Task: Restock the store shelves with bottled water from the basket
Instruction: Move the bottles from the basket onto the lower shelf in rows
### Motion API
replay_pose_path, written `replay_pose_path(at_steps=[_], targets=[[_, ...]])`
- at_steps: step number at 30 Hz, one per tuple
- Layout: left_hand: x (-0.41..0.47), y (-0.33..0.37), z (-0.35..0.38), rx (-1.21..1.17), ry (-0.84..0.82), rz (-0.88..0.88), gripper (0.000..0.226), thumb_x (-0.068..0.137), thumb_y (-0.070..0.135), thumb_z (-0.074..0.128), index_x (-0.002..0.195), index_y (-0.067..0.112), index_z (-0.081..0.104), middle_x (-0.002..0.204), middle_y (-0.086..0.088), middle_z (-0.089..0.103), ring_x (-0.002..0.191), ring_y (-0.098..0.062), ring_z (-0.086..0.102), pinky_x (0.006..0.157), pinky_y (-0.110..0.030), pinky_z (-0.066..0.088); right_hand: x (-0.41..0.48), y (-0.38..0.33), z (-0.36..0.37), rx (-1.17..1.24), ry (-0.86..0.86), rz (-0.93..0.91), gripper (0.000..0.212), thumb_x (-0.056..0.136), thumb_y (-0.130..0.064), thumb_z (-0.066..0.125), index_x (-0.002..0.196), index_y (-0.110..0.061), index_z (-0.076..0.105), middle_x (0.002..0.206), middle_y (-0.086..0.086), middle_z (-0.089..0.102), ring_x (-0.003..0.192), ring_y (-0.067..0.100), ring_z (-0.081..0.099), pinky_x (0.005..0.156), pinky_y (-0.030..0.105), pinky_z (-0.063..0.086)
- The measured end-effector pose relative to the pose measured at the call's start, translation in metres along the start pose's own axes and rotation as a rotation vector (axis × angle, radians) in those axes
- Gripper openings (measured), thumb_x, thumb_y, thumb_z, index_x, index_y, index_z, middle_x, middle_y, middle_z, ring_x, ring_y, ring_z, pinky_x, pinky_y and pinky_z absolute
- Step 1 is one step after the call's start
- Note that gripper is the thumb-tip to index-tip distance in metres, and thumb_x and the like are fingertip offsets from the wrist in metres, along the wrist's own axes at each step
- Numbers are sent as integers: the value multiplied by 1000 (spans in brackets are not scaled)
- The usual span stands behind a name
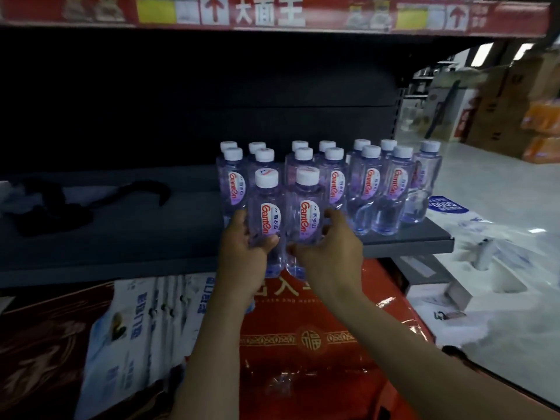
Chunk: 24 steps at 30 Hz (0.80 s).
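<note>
Two clear, white-capped plastic bottles (266,207) (306,207) — upright, cylindrical — in both hands (239,247) (330,253)

- We are in a shop: a grey metal shelf (121,244) runs along an aisle, with a red promotional strip (272,13) on the shelf edge above.
- We see identical water bottles (369,183) lined up in rows, labels forward.
- Across the pale floor (485,189), cardboard cartons (497,110) stand stacked.
</note>
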<state>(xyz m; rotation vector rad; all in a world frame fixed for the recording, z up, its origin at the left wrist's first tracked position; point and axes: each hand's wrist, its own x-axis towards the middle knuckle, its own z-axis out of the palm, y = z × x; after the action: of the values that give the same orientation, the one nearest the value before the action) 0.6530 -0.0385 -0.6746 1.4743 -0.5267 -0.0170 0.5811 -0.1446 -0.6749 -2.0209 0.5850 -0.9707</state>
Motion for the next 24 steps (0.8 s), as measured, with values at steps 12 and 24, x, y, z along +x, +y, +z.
replay_pose_path(at_steps=[12,24], targets=[[42,-12,-21,-31,97,-10,39,86,-9,61,114,20,61,102,7,69,98,-11,66,82,-29,54,29,-3,61,-28,25,-11,75,75,-25,84,140,-19,46,130,-1,61,118,18,58,96,39,52],[34,-29,-13,137,255,30,55,81,1,73,120,31,47,108,16,59,87,23,55,66,0,45,31,0,57,-161,-135,-60,87,86,-23,71,154,-28,16,139,8,38,121,29,49,94,37,49]])
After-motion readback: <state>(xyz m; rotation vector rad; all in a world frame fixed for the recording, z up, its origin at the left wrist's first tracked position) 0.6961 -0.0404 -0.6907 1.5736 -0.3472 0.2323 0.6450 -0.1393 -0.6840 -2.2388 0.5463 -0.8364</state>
